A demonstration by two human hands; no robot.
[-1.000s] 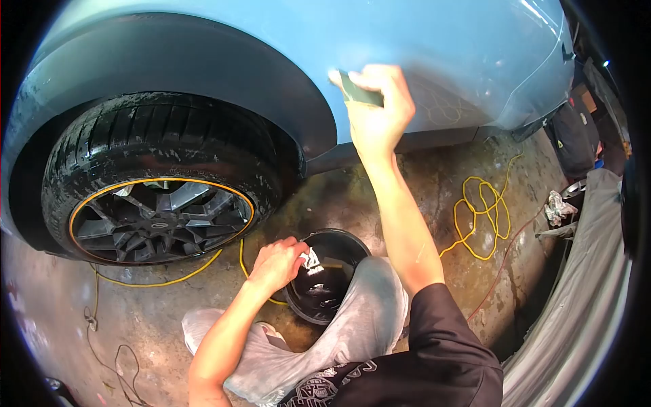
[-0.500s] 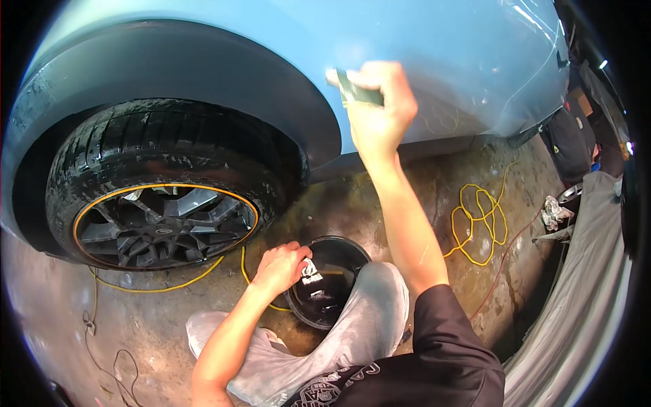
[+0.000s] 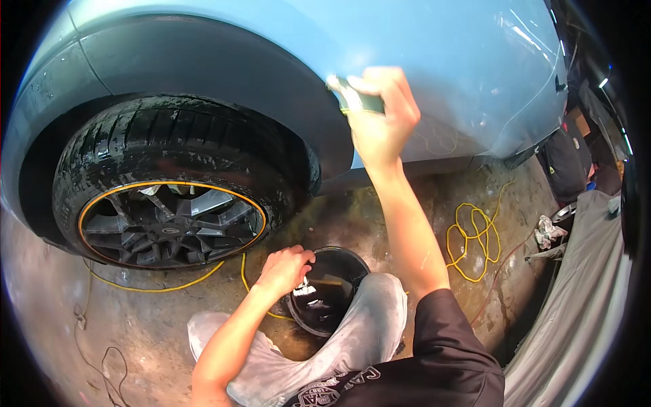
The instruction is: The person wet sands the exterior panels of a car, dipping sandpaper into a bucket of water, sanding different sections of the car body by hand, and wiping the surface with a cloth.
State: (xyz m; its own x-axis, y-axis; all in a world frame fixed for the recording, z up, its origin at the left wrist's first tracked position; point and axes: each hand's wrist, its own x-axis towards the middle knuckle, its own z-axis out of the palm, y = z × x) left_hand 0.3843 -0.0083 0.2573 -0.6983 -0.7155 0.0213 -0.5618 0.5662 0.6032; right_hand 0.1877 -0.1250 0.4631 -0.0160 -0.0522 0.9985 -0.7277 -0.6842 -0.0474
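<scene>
My right hand (image 3: 388,112) is closed around a flat, dark green pad (image 3: 363,102). It presses the pad against the light blue body panel (image 3: 447,74), just beside the rear edge of the grey wheel-arch trim (image 3: 271,74). Lower down, my left hand (image 3: 285,270) has its fingers curled at the upper left rim of a black bucket (image 3: 359,261). Whether those fingers grip the rim or something else is hidden. Dark liquid in the bucket shows bright reflections.
A tyre (image 3: 169,132) with an orange-ringed wheel (image 3: 169,230) stands at left. Yellow cable (image 3: 475,237) lies coiled on the concrete floor at right, and more runs below the wheel. Grey sheeting (image 3: 576,271) hangs along the right side.
The view has shifted slightly, so the car and bucket sit a little differently in frame. My right hand and the pad are slightly lower in frame, nearer the trim edge.
</scene>
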